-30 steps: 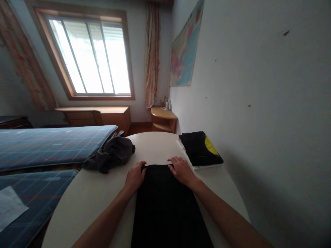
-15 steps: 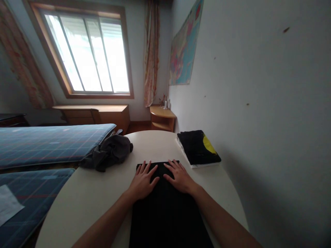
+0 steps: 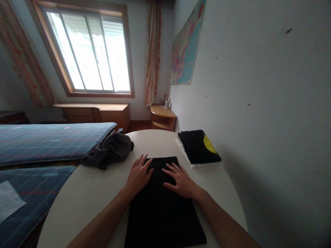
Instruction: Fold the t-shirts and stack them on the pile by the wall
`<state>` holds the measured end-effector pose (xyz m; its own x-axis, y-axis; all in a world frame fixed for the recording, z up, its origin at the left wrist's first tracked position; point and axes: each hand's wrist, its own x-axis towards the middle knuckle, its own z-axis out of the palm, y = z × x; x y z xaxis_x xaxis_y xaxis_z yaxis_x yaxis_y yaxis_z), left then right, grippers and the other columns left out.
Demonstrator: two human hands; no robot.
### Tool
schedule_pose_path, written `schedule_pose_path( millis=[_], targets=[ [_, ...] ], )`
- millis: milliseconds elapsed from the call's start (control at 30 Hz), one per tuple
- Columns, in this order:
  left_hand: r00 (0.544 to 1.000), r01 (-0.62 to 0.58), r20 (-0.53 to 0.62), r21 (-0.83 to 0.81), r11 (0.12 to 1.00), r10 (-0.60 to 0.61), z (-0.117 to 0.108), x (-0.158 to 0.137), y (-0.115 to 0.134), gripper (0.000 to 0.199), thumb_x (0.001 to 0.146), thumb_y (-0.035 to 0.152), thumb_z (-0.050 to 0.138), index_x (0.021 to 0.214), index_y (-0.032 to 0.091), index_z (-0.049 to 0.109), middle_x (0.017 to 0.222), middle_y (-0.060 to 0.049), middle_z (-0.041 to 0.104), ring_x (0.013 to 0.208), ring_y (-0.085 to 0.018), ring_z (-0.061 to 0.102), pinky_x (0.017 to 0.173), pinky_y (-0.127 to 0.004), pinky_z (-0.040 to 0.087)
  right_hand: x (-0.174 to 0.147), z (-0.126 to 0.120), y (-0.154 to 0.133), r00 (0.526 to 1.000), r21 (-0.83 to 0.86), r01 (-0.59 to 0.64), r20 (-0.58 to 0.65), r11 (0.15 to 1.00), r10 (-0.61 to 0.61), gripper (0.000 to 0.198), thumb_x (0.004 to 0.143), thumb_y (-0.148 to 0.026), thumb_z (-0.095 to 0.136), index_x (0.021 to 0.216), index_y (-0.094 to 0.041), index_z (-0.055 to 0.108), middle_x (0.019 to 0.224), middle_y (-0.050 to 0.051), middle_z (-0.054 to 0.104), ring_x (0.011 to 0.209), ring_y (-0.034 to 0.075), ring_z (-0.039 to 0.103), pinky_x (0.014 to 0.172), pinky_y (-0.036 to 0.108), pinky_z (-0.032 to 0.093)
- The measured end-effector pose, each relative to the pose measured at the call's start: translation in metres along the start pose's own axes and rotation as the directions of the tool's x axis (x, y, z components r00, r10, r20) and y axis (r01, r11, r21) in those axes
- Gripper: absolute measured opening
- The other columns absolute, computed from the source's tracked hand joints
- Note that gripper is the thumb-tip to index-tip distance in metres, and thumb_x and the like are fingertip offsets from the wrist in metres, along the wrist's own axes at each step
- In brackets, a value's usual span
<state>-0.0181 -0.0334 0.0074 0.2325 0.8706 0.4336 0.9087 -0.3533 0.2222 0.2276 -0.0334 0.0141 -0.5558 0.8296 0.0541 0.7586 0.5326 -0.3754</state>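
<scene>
A long, flat panel of black cloth [image 3: 162, 213] lies in front of me, its far edge straight and its near end close to the bottom of the view. It looks like a folded garment, but its kind cannot be made out. My left hand [image 3: 139, 174] rests across its far left edge, fingers spread and pointing away from me. On the far right part lies my right hand [image 3: 180, 181], palm down, with its fingers apart. Neither hand grips anything.
The cloth lies on a round white table [image 3: 95, 196]. Folded black and white clothes with a yellow patch [image 3: 199, 147] sit at the right, near the wall. A crumpled dark grey garment [image 3: 111, 150] lies at the left edge, beside plaid mattresses [image 3: 51, 141].
The black cloth's far edge now lies slightly farther away, and its near end has come into view. My left hand has shifted left to the cloth's edge; my right hand has moved slightly nearer.
</scene>
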Motion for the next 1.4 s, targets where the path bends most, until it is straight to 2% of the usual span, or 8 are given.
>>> schedule_pose_path(
  millis=[233,367,500,633,900,1033,1167,1400],
  targets=[
    [0.933,-0.205,0.268,-0.152,0.967,0.24,-0.01,-0.03,0.027,0.058,0.095,0.051,0.052,0.149,0.031,0.042,0.159,-0.005,0.036,0.148,-0.03,0.029,0.119,-0.053,0.029,0.016,-0.01,0.004,0.938,-0.136,-0.088,-0.344,0.987,0.036,0.045,0.09,-0.044,0.064,0.13,-0.024,0.064,0.147,0.012,0.051,0.137,0.031,0.044,0.115,0.052,0.028],
    [0.928,-0.206,0.29,-0.129,0.97,0.235,0.004,-0.02,0.019,0.051,0.099,0.046,0.045,0.148,0.03,0.044,0.159,-0.004,0.037,0.148,-0.028,0.028,0.119,-0.053,0.027,-0.004,-0.012,-0.025,0.952,-0.023,0.116,-0.281,0.993,-0.118,0.029,0.093,-0.037,0.06,0.116,-0.024,0.07,0.12,0.008,0.069,0.113,0.024,0.062,0.103,0.04,0.044],
    [0.987,-0.112,0.112,-0.044,0.993,0.116,0.009,-0.001,0.004,0.041,0.096,0.021,0.046,0.136,0.021,0.057,0.149,-0.009,0.05,0.139,-0.028,0.043,0.115,-0.049,0.034,-0.021,-0.003,-0.049,0.945,0.051,0.328,-0.035,0.943,-0.326,0.056,0.088,-0.054,0.064,0.138,-0.03,0.057,0.15,0.008,0.049,0.137,0.028,0.045,0.115,0.046,0.031],
    [1.0,0.013,-0.003,-0.079,0.997,-0.013,-0.004,0.0,-0.005,0.038,0.095,0.012,0.04,0.123,0.019,0.064,0.135,-0.01,0.061,0.122,-0.024,0.058,0.108,-0.042,0.044,-0.013,0.005,-0.047,0.964,0.0,0.255,0.078,0.967,-0.254,0.068,0.089,-0.063,0.058,0.149,-0.035,0.043,0.161,0.006,0.031,0.149,0.032,0.025,0.12,0.056,0.018],
    [0.925,-0.221,0.273,-0.182,0.958,0.265,-0.016,-0.028,0.011,0.056,0.1,0.049,0.041,0.151,0.026,0.037,0.159,-0.006,0.037,0.148,-0.026,0.028,0.121,-0.047,0.025,0.005,0.006,-0.028,0.994,-0.129,0.083,-0.054,0.988,-0.091,0.062,0.096,-0.061,0.046,0.149,-0.031,0.043,0.161,0.005,0.031,0.149,0.028,0.024,0.122,0.055,0.01],
    [0.926,-0.134,0.341,-0.099,0.986,0.16,-0.021,-0.029,0.01,0.075,0.093,0.056,0.051,0.156,0.021,0.028,0.163,-0.011,0.025,0.15,-0.031,0.023,0.12,-0.049,0.026,-0.004,0.001,-0.021,0.999,-0.094,0.008,-0.04,0.996,-0.011,0.074,0.092,-0.07,0.046,0.153,-0.029,0.035,0.162,0.005,0.029,0.15,0.027,0.022,0.122,0.054,0.009],
    [0.947,0.058,0.317,-0.036,0.998,-0.043,-0.043,-0.027,-0.003,0.087,0.085,0.054,0.061,0.156,0.015,0.028,0.155,-0.018,0.041,0.141,-0.033,0.041,0.114,-0.045,0.035,-0.012,-0.008,-0.007,0.997,-0.064,-0.073,-0.026,0.995,0.072,0.076,0.091,-0.074,0.041,0.153,-0.03,0.037,0.162,0.005,0.029,0.151,0.028,0.019,0.122,0.054,0.006],
    [0.927,0.043,0.374,-0.034,0.998,-0.027,-0.042,-0.029,-0.021,0.074,0.083,0.047,0.062,0.149,0.021,0.042,0.156,-0.014,0.04,0.14,-0.033,0.041,0.114,-0.045,0.033,-0.01,-0.004,0.007,0.995,-0.007,-0.1,-0.002,0.995,0.1,0.079,0.089,-0.075,0.044,0.153,-0.03,0.036,0.164,0.005,0.025,0.152,0.028,0.012,0.122,0.05,0.012]
  ],
)
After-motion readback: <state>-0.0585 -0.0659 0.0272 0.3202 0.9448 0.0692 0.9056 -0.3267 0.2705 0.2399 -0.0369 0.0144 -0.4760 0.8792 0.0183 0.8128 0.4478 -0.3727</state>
